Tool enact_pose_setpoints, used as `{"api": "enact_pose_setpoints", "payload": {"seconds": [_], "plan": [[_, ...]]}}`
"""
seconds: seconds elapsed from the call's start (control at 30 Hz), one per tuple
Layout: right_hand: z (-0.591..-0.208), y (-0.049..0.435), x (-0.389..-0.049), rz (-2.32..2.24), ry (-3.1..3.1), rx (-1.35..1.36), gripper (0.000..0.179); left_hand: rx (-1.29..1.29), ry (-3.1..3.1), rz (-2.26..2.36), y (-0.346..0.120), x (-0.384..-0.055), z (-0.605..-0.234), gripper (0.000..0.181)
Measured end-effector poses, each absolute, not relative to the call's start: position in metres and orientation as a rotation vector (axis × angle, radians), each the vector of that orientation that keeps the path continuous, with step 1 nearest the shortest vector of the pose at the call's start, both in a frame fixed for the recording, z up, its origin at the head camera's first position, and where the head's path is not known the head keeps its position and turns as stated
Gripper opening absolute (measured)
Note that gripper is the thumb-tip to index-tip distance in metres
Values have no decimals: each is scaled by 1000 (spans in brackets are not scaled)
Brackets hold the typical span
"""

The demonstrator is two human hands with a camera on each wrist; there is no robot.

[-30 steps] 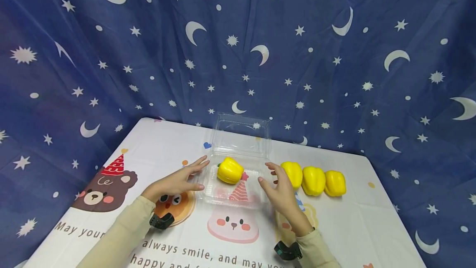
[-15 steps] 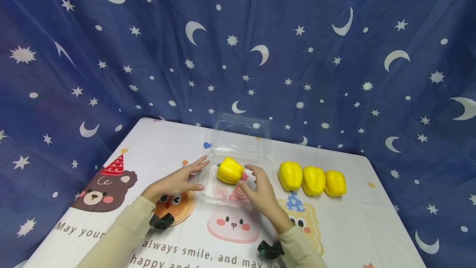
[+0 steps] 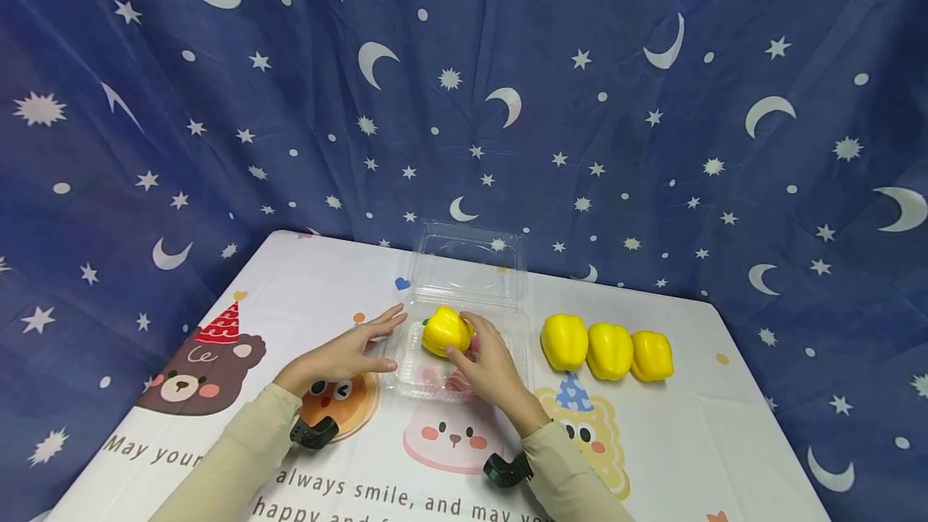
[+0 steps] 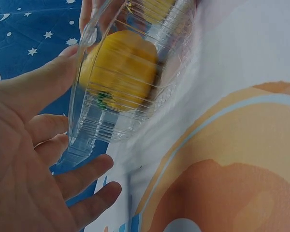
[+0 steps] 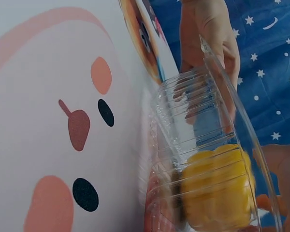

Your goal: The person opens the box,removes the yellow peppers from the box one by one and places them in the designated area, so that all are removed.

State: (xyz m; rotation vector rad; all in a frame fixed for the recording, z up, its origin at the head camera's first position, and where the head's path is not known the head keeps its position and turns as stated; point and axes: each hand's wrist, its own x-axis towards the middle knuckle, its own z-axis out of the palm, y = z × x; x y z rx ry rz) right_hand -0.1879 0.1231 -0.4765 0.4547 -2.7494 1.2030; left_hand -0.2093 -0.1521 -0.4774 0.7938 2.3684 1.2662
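A clear plastic clamshell container (image 3: 406, 381) lies with its lid raised at the back. In its tray is a yellow bell pepper (image 3: 444, 332) with a green stem end toward the left. My right hand (image 3: 495, 365) reaches over the tray's right side and grips the pepper, thumb in front and fingers behind. Along the container's left edge my left hand (image 3: 342, 357) rests with fingers spread; whether it touches the rim is hard to tell. In the left wrist view the pepper (image 4: 125, 70) shows through the ribbed wall, near the left thumb.
Several yellow bell peppers stand in a row right of the container: a near one (image 3: 565, 342), a middle one (image 3: 610, 351) and an end one (image 3: 652, 356). A printed white tablecloth (image 3: 696, 441) covers the table. A blue star-patterned curtain (image 3: 304, 87) hangs behind.
My right hand has moved left from beside the row of peppers, over the tray, and has taken hold of the pepper there. My left hand has stayed in place.
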Motion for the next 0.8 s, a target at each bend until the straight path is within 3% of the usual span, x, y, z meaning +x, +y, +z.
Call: {"api": "enact_pose_setpoints", "payload": {"seconds": [0.8], "plan": [[-480, 117, -200, 1089, -2869, 398, 69, 786, 2372, 1259, -151, -209, -476, 81]]}}
